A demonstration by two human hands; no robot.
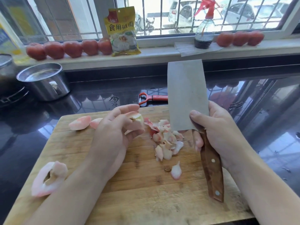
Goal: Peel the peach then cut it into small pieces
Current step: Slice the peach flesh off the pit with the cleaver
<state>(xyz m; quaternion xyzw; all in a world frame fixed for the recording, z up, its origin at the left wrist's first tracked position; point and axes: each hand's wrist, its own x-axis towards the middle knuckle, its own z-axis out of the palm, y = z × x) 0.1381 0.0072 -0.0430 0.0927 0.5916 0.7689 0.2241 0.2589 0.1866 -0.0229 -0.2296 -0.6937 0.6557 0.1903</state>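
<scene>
My left hand [113,135] holds a peeled peach piece [135,122] just above the wooden cutting board [146,192], fingers curled round it. My right hand [217,132] grips the cleaver [186,95] by its wooden handle, blade raised flat and pointing away. A pile of peach peels [165,140] lies between the hands. Cut peach wedges [79,125] sit at the board's far left. A larger hollowed peach piece [48,179] rests at the near left edge. One small slice [176,171] lies near the knife handle.
A red peeler [152,98] lies on the black counter behind the board. A steel pot [43,82] stands at the left. Tomatoes [71,48], a yellow packet [122,31] and a spray bottle [204,30] line the window sill.
</scene>
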